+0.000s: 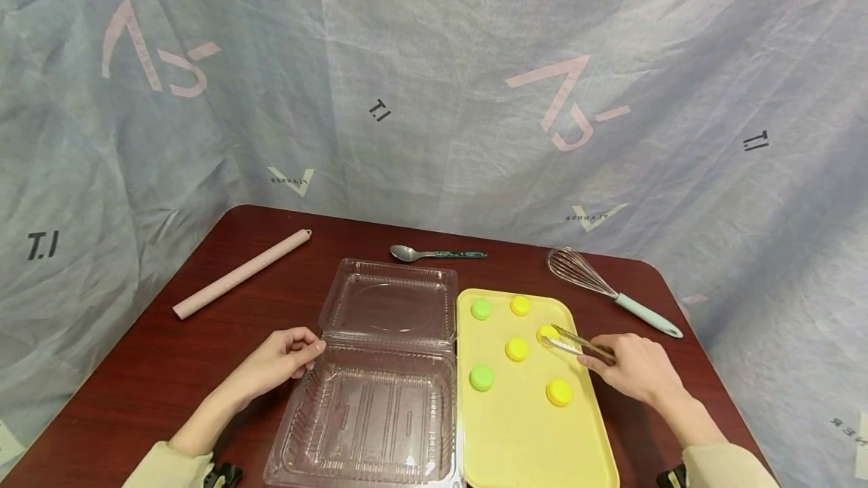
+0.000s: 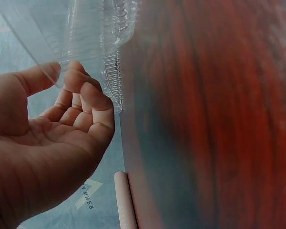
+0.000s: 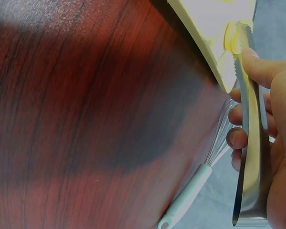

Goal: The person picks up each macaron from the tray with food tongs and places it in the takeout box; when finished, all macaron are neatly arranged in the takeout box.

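Observation:
My right hand (image 1: 637, 367) grips metal tongs (image 3: 252, 143), thumb on one side and fingers round the other. The tips of the tongs reach a yellow macaron (image 1: 546, 333) on the yellow tray (image 1: 536, 446); whether they squeeze it I cannot tell. Several other macarons lie there, among them a green macaron (image 1: 482, 377) and a yellow macaron (image 1: 559, 392). At the left edge of an opened clear plastic container (image 1: 380, 413), near its fold, my left hand (image 1: 278, 360) pinches the rim between thumb and fingers. The container's lid (image 1: 400, 303) lies folded back behind its base.
A pale pink rolling pin (image 1: 242, 274) lies at the back left. Behind the lid is a spoon (image 1: 437, 254) with a dark green handle. Right of the tray rests a whisk (image 1: 613, 292). Grey printed cloth (image 1: 434, 81) hangs round the dark red table (image 1: 156, 367).

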The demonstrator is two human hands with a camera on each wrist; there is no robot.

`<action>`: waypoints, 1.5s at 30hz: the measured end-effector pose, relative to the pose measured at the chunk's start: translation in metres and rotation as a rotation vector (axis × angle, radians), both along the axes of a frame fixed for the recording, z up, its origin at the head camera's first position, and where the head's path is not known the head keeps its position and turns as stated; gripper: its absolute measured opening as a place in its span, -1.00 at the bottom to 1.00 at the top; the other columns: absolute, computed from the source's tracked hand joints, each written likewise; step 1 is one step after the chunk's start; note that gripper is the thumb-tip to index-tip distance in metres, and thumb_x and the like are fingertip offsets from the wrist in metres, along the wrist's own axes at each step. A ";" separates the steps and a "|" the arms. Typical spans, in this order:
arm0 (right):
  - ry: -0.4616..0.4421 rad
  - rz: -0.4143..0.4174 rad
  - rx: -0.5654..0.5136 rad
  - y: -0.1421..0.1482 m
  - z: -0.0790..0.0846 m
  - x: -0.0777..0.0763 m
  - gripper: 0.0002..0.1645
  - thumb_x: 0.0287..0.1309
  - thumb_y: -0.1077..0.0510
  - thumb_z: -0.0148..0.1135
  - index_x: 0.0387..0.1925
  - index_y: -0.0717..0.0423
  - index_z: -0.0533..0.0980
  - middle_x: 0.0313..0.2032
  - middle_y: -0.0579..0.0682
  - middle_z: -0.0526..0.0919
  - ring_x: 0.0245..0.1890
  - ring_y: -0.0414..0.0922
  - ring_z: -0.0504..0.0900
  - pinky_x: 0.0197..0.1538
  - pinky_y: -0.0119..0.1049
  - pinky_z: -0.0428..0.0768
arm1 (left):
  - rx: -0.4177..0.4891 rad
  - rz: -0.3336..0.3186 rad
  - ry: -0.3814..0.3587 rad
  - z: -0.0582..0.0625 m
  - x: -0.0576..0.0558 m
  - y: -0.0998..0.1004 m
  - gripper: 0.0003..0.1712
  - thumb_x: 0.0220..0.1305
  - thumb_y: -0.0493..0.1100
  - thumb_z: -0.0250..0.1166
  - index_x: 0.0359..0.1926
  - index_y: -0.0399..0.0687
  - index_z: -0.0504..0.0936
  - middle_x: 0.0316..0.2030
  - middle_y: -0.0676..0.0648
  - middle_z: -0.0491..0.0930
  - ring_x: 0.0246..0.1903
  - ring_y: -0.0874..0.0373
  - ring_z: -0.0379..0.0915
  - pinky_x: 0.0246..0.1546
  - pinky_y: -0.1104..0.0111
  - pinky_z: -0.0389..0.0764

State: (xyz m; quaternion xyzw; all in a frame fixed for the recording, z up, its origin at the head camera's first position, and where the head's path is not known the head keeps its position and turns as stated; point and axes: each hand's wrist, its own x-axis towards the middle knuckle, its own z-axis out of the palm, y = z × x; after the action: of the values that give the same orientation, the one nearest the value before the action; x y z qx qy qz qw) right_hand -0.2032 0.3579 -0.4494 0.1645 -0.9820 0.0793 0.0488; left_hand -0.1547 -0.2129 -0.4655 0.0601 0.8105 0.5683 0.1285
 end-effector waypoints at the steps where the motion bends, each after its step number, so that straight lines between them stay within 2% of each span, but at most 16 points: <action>1: -0.001 0.000 0.001 0.000 0.000 0.000 -0.62 0.09 -0.29 0.42 -0.25 -0.13 0.69 -0.71 -0.26 0.28 -0.69 -0.26 0.19 -0.58 -0.30 0.17 | 0.000 0.001 -0.001 0.000 0.000 0.000 -0.70 0.45 -0.07 0.22 -0.17 -0.29 0.56 -0.49 -0.04 0.45 -0.51 0.16 0.37 -0.50 0.39 0.43; 6: -0.001 0.003 0.009 -0.001 0.001 0.001 -0.63 0.10 -0.27 0.42 -0.22 -0.13 0.70 -0.72 -0.27 0.26 -0.70 -0.26 0.17 -0.58 -0.31 0.16 | 0.003 0.007 0.001 0.000 0.001 0.000 -0.69 0.45 -0.07 0.23 -0.17 -0.30 0.56 -0.49 -0.04 0.46 -0.51 0.17 0.38 -0.48 0.39 0.45; 13: 0.014 0.014 0.020 -0.002 0.005 0.000 -0.74 0.09 -0.23 0.44 -0.40 -0.23 0.62 -0.74 -0.28 0.20 -0.71 -0.28 0.13 -0.58 -0.31 0.14 | 0.011 0.007 0.000 0.000 0.001 0.000 -0.69 0.44 -0.07 0.23 -0.17 -0.30 0.55 -0.48 -0.06 0.47 -0.50 0.16 0.38 -0.47 0.39 0.45; 22: 0.059 0.046 0.028 -0.006 0.009 -0.004 -0.76 0.06 -0.19 0.48 -0.43 -0.22 0.61 -0.73 -0.31 0.18 -0.69 -0.29 0.13 -0.57 -0.31 0.15 | 0.005 0.005 0.000 -0.001 0.000 -0.001 -0.68 0.45 -0.06 0.23 -0.17 -0.29 0.55 -0.48 -0.05 0.46 -0.50 0.17 0.37 -0.48 0.39 0.45; 31: 0.102 0.098 0.033 -0.019 0.021 -0.005 -0.66 0.08 -0.18 0.47 -0.57 -0.29 0.46 -0.72 -0.32 0.07 -0.68 -0.31 0.05 -0.56 -0.35 0.06 | 0.012 -0.002 0.001 -0.002 0.000 -0.001 -0.69 0.45 -0.06 0.22 -0.19 -0.29 0.55 -0.48 -0.04 0.45 -0.51 0.17 0.36 -0.48 0.39 0.45; 42: 0.134 0.143 0.020 -0.039 0.035 -0.005 -0.69 0.09 -0.18 0.46 -0.56 -0.28 0.49 -0.72 -0.35 0.11 -0.69 -0.35 0.07 -0.58 -0.37 0.08 | 0.020 0.002 0.004 0.000 0.001 0.000 -0.69 0.46 -0.07 0.22 -0.20 -0.30 0.55 -0.50 -0.04 0.44 -0.52 0.18 0.36 -0.49 0.39 0.44; 45: 0.126 0.155 0.010 -0.047 0.039 -0.004 -0.75 0.11 -0.17 0.45 -0.50 -0.25 0.56 -0.72 -0.35 0.18 -0.69 -0.36 0.10 -0.59 -0.37 0.11 | 0.016 0.004 0.004 0.000 0.002 0.000 -0.69 0.46 -0.07 0.22 -0.19 -0.30 0.55 -0.50 -0.04 0.44 -0.52 0.18 0.36 -0.48 0.39 0.45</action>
State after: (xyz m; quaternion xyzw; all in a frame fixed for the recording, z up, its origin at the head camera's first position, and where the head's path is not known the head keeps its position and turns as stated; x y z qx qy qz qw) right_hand -0.2076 0.3113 -0.4100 0.2448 -0.9617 0.0673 0.1032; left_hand -0.1532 -0.2125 -0.4652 0.0606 0.8062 0.5750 0.1254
